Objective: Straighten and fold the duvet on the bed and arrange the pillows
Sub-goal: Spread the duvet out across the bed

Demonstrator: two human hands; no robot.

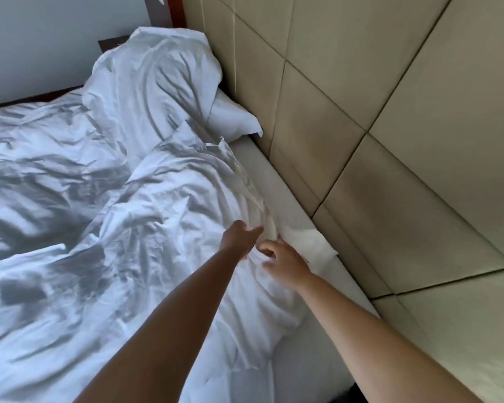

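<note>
— Head view, left to right: what do I have?
— Duvet (70,199) lies crumpled across the bed, soft, light, likely slack under pull. Left hand (239,238) pinches its edge fold; right hand (282,258) hovers loose, grasping nothing. Pillow (233,120) against the headboard (390,141). I'd grip the hem.

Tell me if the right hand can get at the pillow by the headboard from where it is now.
Probably not yet. The right hand is at the duvet's near edge, and the pillow lies far up the bed, mostly under bunched duvet. Only its corner shows, with bare mattress leading up to it.
</note>
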